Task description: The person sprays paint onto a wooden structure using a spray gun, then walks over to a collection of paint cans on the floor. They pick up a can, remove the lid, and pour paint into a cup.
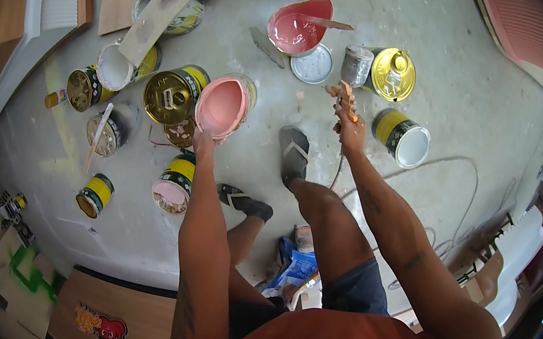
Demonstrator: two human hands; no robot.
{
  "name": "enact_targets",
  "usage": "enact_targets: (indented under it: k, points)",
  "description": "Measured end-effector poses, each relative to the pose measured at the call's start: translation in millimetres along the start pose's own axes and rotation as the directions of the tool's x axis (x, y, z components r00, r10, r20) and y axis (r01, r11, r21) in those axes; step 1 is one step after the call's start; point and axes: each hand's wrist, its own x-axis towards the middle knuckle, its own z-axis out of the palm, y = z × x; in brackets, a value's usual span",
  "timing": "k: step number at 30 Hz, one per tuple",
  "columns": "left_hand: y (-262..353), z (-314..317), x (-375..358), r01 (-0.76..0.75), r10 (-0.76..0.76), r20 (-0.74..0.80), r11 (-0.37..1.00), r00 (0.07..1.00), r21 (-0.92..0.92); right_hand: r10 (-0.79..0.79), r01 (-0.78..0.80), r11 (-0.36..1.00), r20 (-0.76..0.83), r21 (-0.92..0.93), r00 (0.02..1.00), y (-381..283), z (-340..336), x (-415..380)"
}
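Observation:
My left hand (202, 144) is closed on the near rim of an open bucket (222, 107) with pink paint inside, tilted a little. In my right hand (350, 128) is a spray gun (347, 101), coated in orange-brown paint, with a hose running down from it. A gold-lidded can (167, 98) stands just left of the pink bucket. Beyond my hands, a container of red-pink paint (296, 29) has a stick (324, 22) lying across it. Close to the right hand are a grey-smeared cup (357, 65) and another gold-lidded can (394, 74).
Several paint cans stand at the left, one with a stick (99, 137) on top. A white-lidded can (412, 145) is at the right. The hose (470, 171) loops over the floor. A wooden panel (100, 329) lies at lower left, and a pink panel (517, 7) at upper right.

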Motion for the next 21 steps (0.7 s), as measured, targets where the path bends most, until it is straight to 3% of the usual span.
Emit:
enact_targets:
  k: [4,6,7,9,13,15,16,19,21]
  points:
    - [11.7,-8.3,-10.6,-0.013,0.007,0.075,0.997,0.997,0.072,-0.006,0.006,0.998,-0.008,-0.056,1.0,17.8,22.4,36.1]
    - [-2.1,-14.2,0.6,-0.007,0.045,0.225,0.986,0.973,-0.167,-0.055,0.055,0.998,-0.03,-0.026,0.998,32.5,31.7,53.7]
    - [-1.7,-19.6,2.0,-0.028,0.065,0.228,0.986,0.971,-0.163,-0.095,0.094,0.995,-0.051,-0.019,0.994,41.7,34.8,61.0]
    - [-2.3,-30.9,4.3,0.056,0.023,0.384,0.98,0.923,-0.192,-0.11,0.109,0.994,-0.055,-0.019,0.992,57.5,38.7,72.2]
    - [5.0,-48.5,15.1,-0.045,0.106,0.483,0.99,0.869,-0.137,-0.229,0.227,0.972,-0.037,-0.054,0.973,80.0,42.8,86.1]
    - [2.6,-59.7,26.9,-0.295,0.141,0.545,0.933,0.827,0.206,-0.23,0.23,0.972,-0.007,0.048,0.973,104.1,47.7,92.7]
    - [14.0,-58.7,15.0,-0.38,0.186,0.526,0.879,0.83,0.287,-0.226,0.226,0.972,-0.017,0.055,0.974,116.5,50.6,98.8]
    - [-6.3,-59.6,28.3,-0.563,0.382,0.476,0.76,0.792,0.325,-0.165,0.162,0.985,0.036,0.06,0.986,157.2,44.3,120.3]
    - [-15.4,-60.6,26.6,-0.585,0.433,0.463,0.769,0.774,0.258,-0.166,0.163,0.983,0.026,0.084,0.986,166.7,41.3,122.1]
